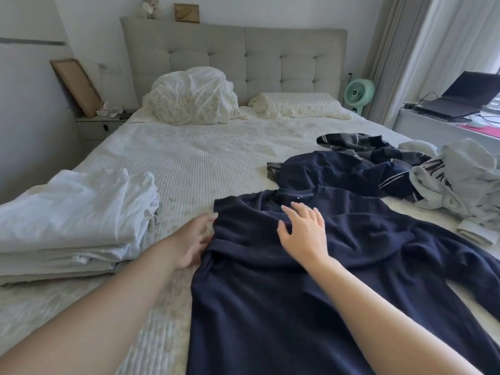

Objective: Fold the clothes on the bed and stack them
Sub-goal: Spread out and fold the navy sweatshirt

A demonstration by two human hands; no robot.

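I have the navy shirt spread near the bed's foot edge; my right hand presses flat, fingers spread, pinning it while my left hand holds the folded sleeve edge, beside the white stack.

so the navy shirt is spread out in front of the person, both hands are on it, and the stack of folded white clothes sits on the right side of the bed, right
Not quite. The head view shows the stack of folded white clothes on the left side of the bed, not the right. The rest holds: the navy blue shirt is spread out in front of the person, with the left hand at its folded sleeve edge and the right hand flat on its chest.
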